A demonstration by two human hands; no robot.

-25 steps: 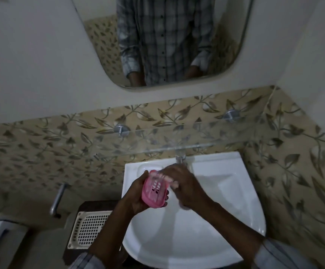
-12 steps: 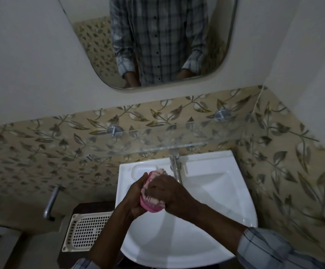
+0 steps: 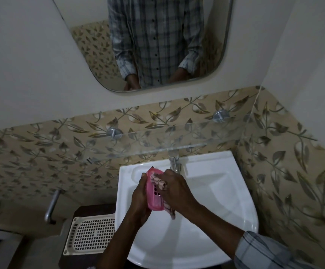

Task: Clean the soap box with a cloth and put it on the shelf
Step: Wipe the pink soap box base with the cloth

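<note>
Just below the middle of the frame we find the pink soap box [image 3: 154, 199], held on edge above the white sink [image 3: 216, 193] with its slotted inner face turned to the right. The left hand [image 3: 140, 197] grips it from the left, fingers curled round its back and the thumb up near its top rim. The right hand [image 3: 178, 193] reaches in from the lower right, where we see a checked sleeve [image 3: 264, 251]. It is closed round a striped cloth [image 3: 159, 183] and presses it against the open face of the box. A loose end of the cloth hangs out under that hand, beside the box's lower corner.

Just above the hands we see the metal tap [image 3: 174, 162], partly under the front edge of the glass shelf [image 3: 157, 140]. The shelf runs across the middle of the frame on two round metal brackets [image 3: 113, 133] fixed to leaf-patterned tiles [image 3: 31, 148]. At the top, the mirror [image 3: 157, 45] shows a checked shirt and two forearms. In the lower left, a cream perforated basket [image 3: 91, 235] sits just beside the sink, and a metal handle [image 3: 52, 204] stands further left.
</note>
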